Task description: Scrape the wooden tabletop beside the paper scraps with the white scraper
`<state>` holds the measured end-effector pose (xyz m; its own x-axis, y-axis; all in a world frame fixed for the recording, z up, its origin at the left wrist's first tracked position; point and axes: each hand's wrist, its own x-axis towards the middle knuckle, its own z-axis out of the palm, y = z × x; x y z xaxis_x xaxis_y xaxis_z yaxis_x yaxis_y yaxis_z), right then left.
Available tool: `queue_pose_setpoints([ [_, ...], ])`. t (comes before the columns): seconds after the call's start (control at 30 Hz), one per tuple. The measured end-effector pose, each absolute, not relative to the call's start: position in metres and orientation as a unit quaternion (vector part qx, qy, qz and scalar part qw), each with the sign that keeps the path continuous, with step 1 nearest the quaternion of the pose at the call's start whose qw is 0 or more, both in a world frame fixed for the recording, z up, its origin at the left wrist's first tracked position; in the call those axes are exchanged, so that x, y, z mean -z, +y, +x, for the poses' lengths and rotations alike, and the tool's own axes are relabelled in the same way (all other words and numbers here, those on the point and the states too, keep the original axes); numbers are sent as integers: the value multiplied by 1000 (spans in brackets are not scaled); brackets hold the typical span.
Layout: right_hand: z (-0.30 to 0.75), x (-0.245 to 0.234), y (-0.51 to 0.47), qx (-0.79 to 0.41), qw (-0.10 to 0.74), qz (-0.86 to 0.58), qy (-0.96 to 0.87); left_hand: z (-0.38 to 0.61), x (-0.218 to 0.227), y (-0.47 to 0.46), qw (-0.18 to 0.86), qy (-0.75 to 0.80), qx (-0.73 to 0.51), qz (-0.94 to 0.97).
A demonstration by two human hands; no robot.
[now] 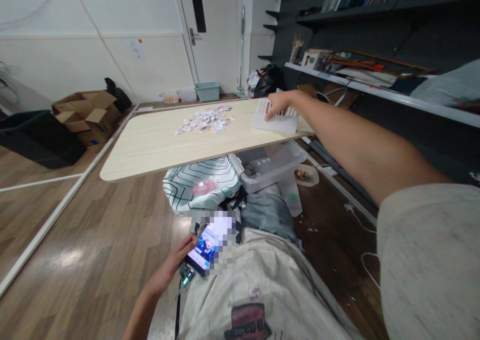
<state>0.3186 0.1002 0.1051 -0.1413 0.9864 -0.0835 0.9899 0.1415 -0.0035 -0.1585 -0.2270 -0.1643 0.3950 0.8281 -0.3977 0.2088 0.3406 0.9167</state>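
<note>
My right hand (278, 105) reaches out over the far right of a light wooden table (150, 145) and grips the top edge of a white slotted plastic basket (275, 121) that rests on the tabletop. A pile of small pink and white paper pieces (205, 120) lies on the table to the left of the basket. My left hand (179, 256) is down by my lap, holding a phone (204, 250) with a lit screen; part of the screen is blurred out.
Under the table sit a clear plastic bin (268, 164), a patterned cushion (198, 185) and a small dish (307, 175). Open cardboard boxes (88, 115) and a black bin (37, 137) stand at left. Dark shelves (375, 75) line the right wall. A teal basket (207, 91) sits by the door.
</note>
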Motion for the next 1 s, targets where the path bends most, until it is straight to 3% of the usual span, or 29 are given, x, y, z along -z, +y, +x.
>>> queue_pose_setpoints([
  [0.37,321,-100,102,45,71,647,757,-157,163,-229,637,503,-243,532],
  [0.73,333,-91,120,26,21,624,780,-168,180,-228,591,563,-239,527],
  [1.0,329,-93,116,5,39,622,782,-171,188,-233,609,566,-230,506],
])
